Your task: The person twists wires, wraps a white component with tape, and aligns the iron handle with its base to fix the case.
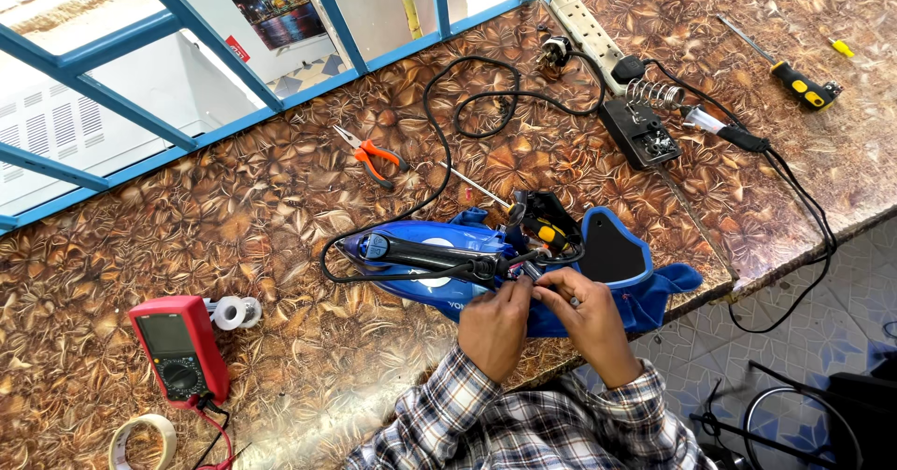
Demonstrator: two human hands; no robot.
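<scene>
Blue iron lies opened on the worktop; your left hand and right hand pinch its wiring, grip closed. Next, judged: steady fingertip work.

Glossy blue plastic iron (black handle) on a glossy patterned worktop.

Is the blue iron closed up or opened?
Opened. The blue iron lies on its side, its rear cover off beside it, wires bare.
</scene>
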